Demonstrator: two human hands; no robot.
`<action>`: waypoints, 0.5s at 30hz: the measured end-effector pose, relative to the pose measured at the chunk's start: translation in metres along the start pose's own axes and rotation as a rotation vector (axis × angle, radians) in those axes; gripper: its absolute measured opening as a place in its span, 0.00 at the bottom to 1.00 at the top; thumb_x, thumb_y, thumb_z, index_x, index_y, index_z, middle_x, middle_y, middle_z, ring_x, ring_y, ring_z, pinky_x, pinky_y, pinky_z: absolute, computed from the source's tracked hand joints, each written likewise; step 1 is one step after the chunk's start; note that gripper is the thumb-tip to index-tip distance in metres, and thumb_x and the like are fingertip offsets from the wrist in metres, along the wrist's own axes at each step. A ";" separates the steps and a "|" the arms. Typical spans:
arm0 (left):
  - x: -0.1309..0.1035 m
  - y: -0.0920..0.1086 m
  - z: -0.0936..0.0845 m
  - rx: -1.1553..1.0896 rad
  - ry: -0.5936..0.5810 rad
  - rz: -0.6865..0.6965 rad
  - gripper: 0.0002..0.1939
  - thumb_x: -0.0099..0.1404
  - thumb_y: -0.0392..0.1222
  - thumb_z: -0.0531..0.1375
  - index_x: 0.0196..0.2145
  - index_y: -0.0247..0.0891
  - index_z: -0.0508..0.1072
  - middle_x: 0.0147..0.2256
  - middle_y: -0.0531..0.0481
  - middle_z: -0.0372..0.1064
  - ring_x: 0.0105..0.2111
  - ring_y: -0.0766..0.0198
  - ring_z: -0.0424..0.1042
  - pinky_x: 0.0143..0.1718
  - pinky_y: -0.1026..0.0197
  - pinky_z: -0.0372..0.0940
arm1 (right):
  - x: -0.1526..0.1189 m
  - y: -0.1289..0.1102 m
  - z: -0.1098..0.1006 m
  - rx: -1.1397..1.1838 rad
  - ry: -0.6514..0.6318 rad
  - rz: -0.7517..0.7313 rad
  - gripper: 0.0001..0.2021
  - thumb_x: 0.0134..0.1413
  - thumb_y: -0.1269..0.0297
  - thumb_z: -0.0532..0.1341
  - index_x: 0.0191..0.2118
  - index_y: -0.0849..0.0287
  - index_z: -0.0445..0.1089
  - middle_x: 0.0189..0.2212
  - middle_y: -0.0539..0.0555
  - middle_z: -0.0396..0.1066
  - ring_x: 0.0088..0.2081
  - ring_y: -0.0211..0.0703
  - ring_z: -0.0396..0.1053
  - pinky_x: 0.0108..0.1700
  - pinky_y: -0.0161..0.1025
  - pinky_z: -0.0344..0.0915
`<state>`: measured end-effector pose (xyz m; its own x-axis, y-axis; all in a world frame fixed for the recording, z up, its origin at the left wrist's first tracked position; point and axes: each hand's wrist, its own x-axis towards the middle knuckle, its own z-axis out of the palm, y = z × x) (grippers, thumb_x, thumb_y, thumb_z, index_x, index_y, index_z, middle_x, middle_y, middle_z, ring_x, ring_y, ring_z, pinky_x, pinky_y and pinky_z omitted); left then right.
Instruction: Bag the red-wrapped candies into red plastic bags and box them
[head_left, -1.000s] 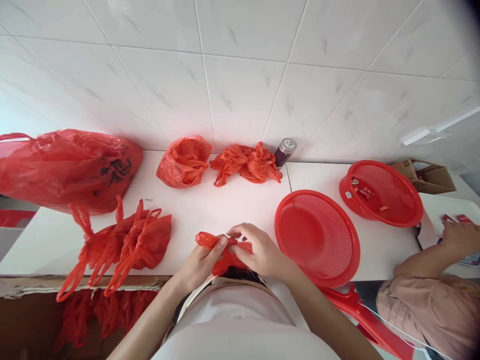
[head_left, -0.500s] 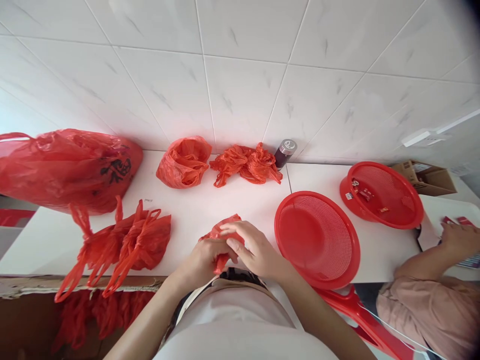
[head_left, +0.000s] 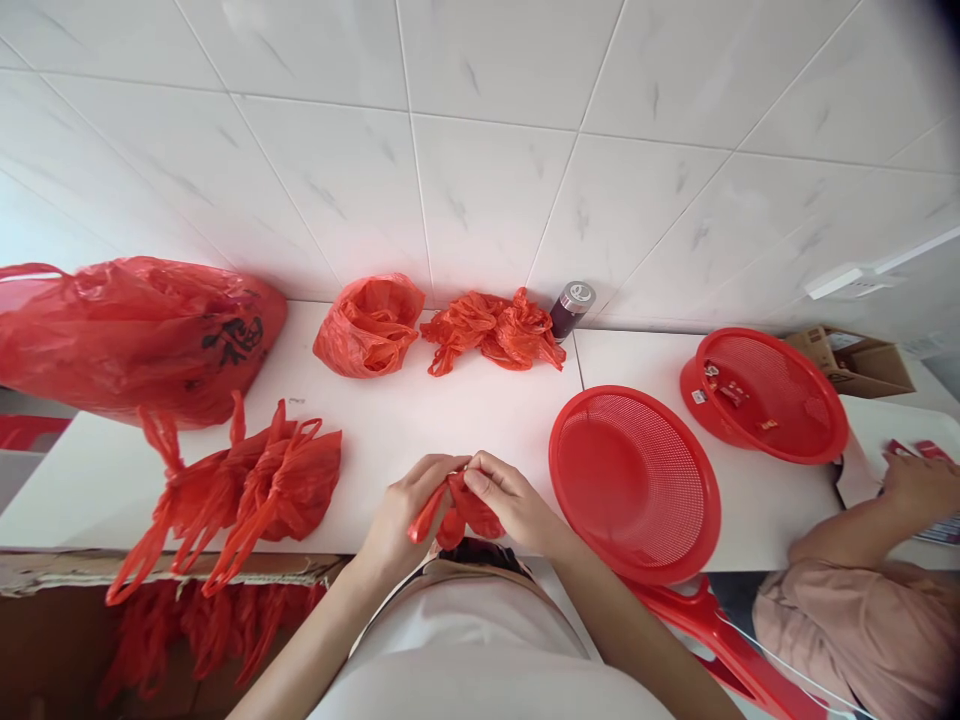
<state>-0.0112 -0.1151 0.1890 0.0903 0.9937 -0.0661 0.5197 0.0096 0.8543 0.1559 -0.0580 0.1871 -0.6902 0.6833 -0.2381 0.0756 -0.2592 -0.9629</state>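
Note:
A crumpled red plastic bag (head_left: 457, 520) is gripped between my two hands close to my body, at the near edge of the white table (head_left: 420, 415). My left hand (head_left: 409, 500) is closed on its left side, and my right hand (head_left: 514, 495) pinches it from the right. The fingertips of both hands meet at the top of the bag. To the left lie several tied red plastic bags (head_left: 259, 485) with their handles sticking out. The red basket (head_left: 634, 480) beside my right forearm has nothing in it.
Along the wall stand a big full red bag (head_left: 150, 330), an open red bag (head_left: 371, 325), crumpled red bags (head_left: 491, 330) and a dark flask (head_left: 572, 308). Small packets lie in a second basket (head_left: 765, 395). At right a co-worker's hand (head_left: 922, 490) touches a tray. An open box (head_left: 851, 360) sits behind.
My hands have shifted from lying over each other to meeting at the fingertips. The bag between them has turned, and its loops now hang toward me.

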 end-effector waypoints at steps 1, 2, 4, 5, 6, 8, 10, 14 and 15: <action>-0.001 0.001 0.000 -0.004 -0.043 -0.026 0.21 0.68 0.40 0.49 0.57 0.44 0.66 0.49 0.43 0.71 0.45 0.58 0.73 0.45 0.58 0.68 | 0.000 0.000 0.000 -0.004 0.031 0.001 0.16 0.62 0.49 0.54 0.32 0.56 0.59 0.26 0.45 0.60 0.27 0.33 0.58 0.30 0.32 0.59; -0.002 0.001 0.000 0.000 -0.064 -0.060 0.22 0.70 0.41 0.48 0.59 0.44 0.65 0.48 0.42 0.72 0.44 0.57 0.73 0.45 0.57 0.68 | 0.000 0.001 -0.001 -0.021 0.072 -0.006 0.16 0.62 0.48 0.54 0.31 0.56 0.57 0.25 0.44 0.58 0.26 0.33 0.57 0.29 0.32 0.58; -0.007 -0.001 0.000 0.031 -0.043 -0.121 0.23 0.71 0.44 0.45 0.60 0.43 0.65 0.46 0.42 0.74 0.43 0.56 0.74 0.45 0.55 0.68 | 0.004 0.005 -0.006 -0.085 0.186 -0.031 0.17 0.61 0.48 0.55 0.30 0.55 0.55 0.24 0.44 0.60 0.25 0.34 0.59 0.29 0.32 0.59; -0.010 -0.003 -0.001 0.050 -0.025 -0.142 0.23 0.72 0.46 0.45 0.60 0.43 0.66 0.46 0.42 0.75 0.43 0.55 0.74 0.46 0.53 0.68 | 0.008 0.008 -0.011 -0.117 0.250 -0.048 0.17 0.61 0.48 0.54 0.30 0.54 0.54 0.24 0.45 0.63 0.26 0.35 0.61 0.30 0.33 0.60; -0.013 -0.006 -0.002 0.065 -0.014 -0.152 0.23 0.72 0.47 0.44 0.58 0.42 0.68 0.46 0.41 0.75 0.44 0.54 0.73 0.47 0.52 0.67 | 0.013 0.011 -0.017 -0.137 0.310 -0.063 0.17 0.61 0.47 0.53 0.30 0.54 0.54 0.25 0.46 0.65 0.27 0.36 0.64 0.32 0.34 0.62; -0.019 -0.013 -0.003 0.080 0.000 -0.148 0.22 0.72 0.48 0.45 0.53 0.41 0.73 0.47 0.42 0.75 0.47 0.53 0.72 0.52 0.48 0.65 | 0.029 0.022 -0.034 -0.163 0.423 -0.078 0.17 0.62 0.47 0.52 0.30 0.53 0.53 0.27 0.48 0.70 0.29 0.39 0.69 0.35 0.37 0.65; -0.024 -0.018 -0.002 0.070 0.010 -0.131 0.21 0.72 0.48 0.46 0.51 0.43 0.75 0.50 0.44 0.74 0.53 0.53 0.69 0.60 0.44 0.56 | 0.046 0.035 -0.051 -0.245 0.539 -0.064 0.17 0.61 0.47 0.52 0.29 0.53 0.52 0.26 0.49 0.70 0.30 0.42 0.72 0.36 0.39 0.65; -0.028 -0.016 0.005 -0.066 -0.021 -0.163 0.20 0.72 0.49 0.47 0.50 0.45 0.76 0.54 0.47 0.72 0.61 0.53 0.60 0.65 0.40 0.44 | 0.068 0.058 -0.065 -0.492 0.697 -0.049 0.16 0.62 0.48 0.49 0.28 0.52 0.51 0.23 0.47 0.68 0.29 0.42 0.69 0.36 0.39 0.61; -0.028 -0.013 0.006 -0.132 -0.012 -0.199 0.21 0.71 0.50 0.47 0.49 0.45 0.76 0.54 0.46 0.71 0.61 0.52 0.60 0.65 0.41 0.46 | 0.069 0.061 -0.063 -0.504 0.715 -0.052 0.16 0.62 0.48 0.48 0.28 0.52 0.52 0.23 0.47 0.67 0.29 0.42 0.68 0.35 0.39 0.60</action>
<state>-0.0152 -0.1435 0.1764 0.0073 0.9694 -0.2455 0.4128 0.2207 0.8837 0.1583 0.0159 0.1036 -0.0973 0.9939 -0.0524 0.4819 0.0010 -0.8762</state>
